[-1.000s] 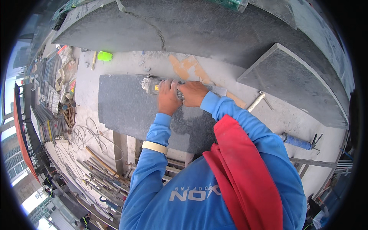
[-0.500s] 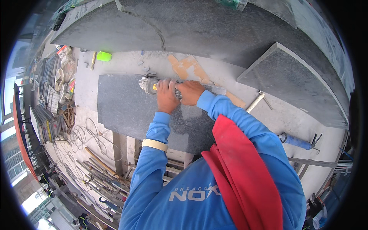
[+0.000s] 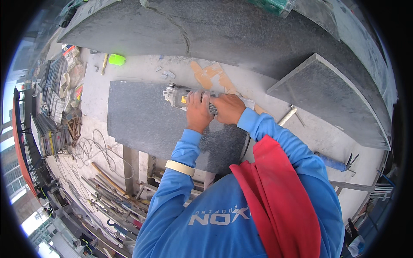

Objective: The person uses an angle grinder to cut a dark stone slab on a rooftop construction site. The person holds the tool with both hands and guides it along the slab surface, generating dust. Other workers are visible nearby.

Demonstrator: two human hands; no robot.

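An angle grinder point(image 3: 174, 97) with a grey metal head lies along the far edge of a dark grey stone slab point(image 3: 137, 114). My left hand point(image 3: 198, 114) is wrapped round the grinder's body behind the head. Close beside it on the right, my right hand point(image 3: 229, 109) grips the rear of the same tool. My hands hide much of the grinder's body. The disc is hard to make out at the slab's edge. Pale dust marks the slab near my hands.
Behind stands a large dark slab point(image 3: 241, 43), with a smaller angled slab point(image 3: 335, 99) at right. Offcuts, a torn brown sheet point(image 3: 211, 75), a neon green object point(image 3: 116, 59), a hammer point(image 3: 287, 116) and a blue caulking gun point(image 3: 333, 162) lie around. Loose cable point(image 3: 101, 150) and several pipes lie left.
Both hands and the grinder have shifted to the right along the slab's far edge. The grip stays the same. The view has shifted slightly too.
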